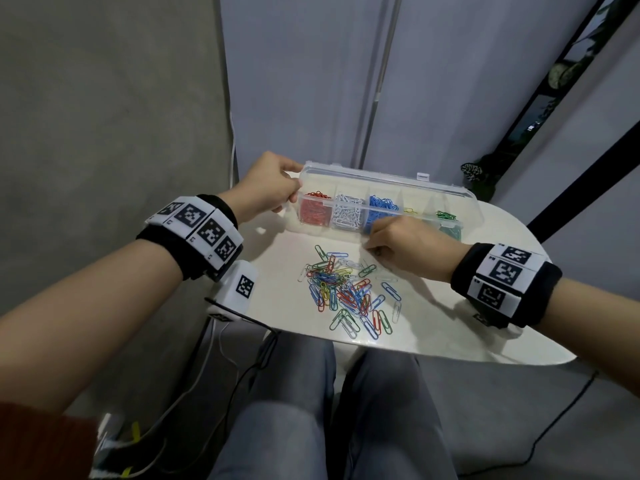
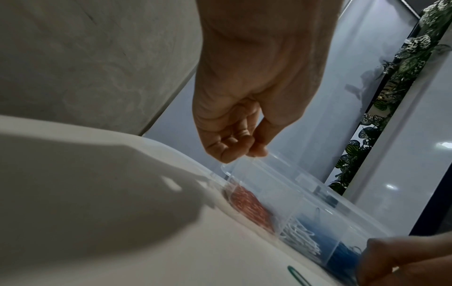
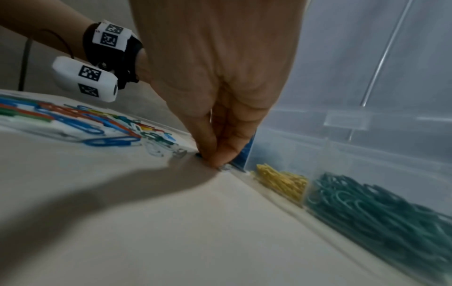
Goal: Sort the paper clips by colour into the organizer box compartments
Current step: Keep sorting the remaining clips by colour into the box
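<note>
Our left hand [image 1: 268, 187] has its grip pinching the box [image 1: 446, 197] corner, while our right hand [image 1: 403, 245] pinches narrowly on the desk [image 1: 450, 334], contents unclear.

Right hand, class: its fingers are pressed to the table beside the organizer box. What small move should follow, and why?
Probably lift the right hand, fingers pinched, and see what colour comes up. They meet on the table over something small, its colour unclear, against the organizer box. The left hand holds the box's end.
</note>
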Motion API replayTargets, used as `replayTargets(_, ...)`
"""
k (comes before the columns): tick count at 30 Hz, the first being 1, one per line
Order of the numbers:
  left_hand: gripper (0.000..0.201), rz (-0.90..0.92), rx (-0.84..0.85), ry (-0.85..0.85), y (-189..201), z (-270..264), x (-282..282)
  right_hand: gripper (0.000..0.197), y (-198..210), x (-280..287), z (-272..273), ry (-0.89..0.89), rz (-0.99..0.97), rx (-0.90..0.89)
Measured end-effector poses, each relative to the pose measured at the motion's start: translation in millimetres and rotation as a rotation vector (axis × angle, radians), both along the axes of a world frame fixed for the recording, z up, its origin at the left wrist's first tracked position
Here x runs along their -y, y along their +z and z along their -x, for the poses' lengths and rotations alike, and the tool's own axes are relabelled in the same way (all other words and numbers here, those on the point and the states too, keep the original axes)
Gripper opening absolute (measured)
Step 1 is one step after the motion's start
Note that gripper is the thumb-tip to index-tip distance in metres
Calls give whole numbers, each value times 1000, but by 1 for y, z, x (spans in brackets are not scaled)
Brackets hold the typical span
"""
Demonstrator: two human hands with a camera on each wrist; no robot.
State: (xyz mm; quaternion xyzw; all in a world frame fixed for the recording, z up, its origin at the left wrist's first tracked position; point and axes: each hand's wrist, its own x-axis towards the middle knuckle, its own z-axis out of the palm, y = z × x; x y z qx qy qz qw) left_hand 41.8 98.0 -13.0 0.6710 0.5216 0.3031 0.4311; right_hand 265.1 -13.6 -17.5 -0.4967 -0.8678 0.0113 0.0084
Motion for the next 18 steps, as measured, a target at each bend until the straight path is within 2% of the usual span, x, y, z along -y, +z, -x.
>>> replayTargets(3,37,1,7,-1,0,0,0,21,2,1,3,-100,57,49)
replayTargets(10,38,19,15,10,-1,-1,0,13,12,9,8,-290,273,-51)
replayTargets(18,35,19,23,5,0,-2,1,10,27,24,-1,-467,373,-361)
